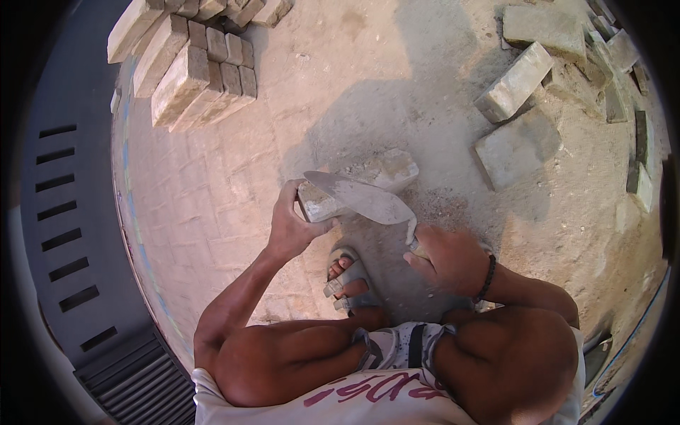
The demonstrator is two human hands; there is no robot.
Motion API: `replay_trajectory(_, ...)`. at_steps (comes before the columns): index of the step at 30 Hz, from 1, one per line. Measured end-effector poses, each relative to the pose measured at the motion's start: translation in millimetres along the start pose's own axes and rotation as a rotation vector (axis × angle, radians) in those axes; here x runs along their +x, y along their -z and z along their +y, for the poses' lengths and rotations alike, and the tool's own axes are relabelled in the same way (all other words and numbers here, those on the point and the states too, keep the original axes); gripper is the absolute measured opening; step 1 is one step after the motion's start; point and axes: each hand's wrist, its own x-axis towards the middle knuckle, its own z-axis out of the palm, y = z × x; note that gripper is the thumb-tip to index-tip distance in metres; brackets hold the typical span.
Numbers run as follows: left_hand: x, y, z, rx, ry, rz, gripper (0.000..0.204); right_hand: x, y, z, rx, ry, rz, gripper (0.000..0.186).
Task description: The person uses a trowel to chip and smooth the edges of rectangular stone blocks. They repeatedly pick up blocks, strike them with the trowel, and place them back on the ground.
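Observation:
My left hand (292, 225) is closed on the left end of a dusty paving block (321, 204), fingers on its far side and thumb on the near side. My right hand (450, 258) grips the handle of a pointed trowel (368, 198). The trowel's blade lies across and above the block, its tip toward my left hand; whether it touches the block I cannot tell. Behind the blade, the right end of a block (397, 170) shows; the blade hides whether it belongs to the held one. Crumbled debris (443, 205) lies just right of the blade.
Stacked paving blocks (180, 85) stand at the far left. Several loose blocks (513, 81) and a flat slab (517, 149) lie at the right. A dark slotted metal panel (60, 212) runs along the left side. My sandalled foot (347, 280) is close below the held block.

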Motion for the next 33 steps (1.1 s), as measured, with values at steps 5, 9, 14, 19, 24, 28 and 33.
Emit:
replay_trajectory(5, -3, -2, 6, -0.063, 0.028, 0.019, 0.074, 25, 6, 74, -0.028, -0.307, 0.004, 0.039)
replay_trajectory(9, -14, 3, -16, 0.073, -0.086, -0.014, 0.077, 16, 24, 66, 0.001, -0.293, 0.107, 0.041)
replay_trajectory(14, -19, 3, -26, 0.328, -0.578, -0.028, 0.081, -4, 41, 49, 0.074, -0.115, 0.051, 0.043)
replay_trajectory(19, -22, 1, -10, 0.453, -0.758, 0.038, 0.08, -11, 52, 5, 0.107, 0.046, -0.127, 0.04)
replay_trajectory(24, -24, 3, -4, 0.566, -0.835, 0.075, 0.078, 7, 37, 35, -0.182, -0.035, -0.405, 0.038)
replay_trajectory(28, -21, 0, 4, 0.395, -0.76, -0.045, 0.077, 18, 48, 49, -0.174, -0.205, -0.309, 0.038)
replay_trajectory(33, -9, 5, -13, 0.44, -0.616, -0.08, 0.077, 15, 33, 68, -0.27, -0.202, -0.238, 0.042)
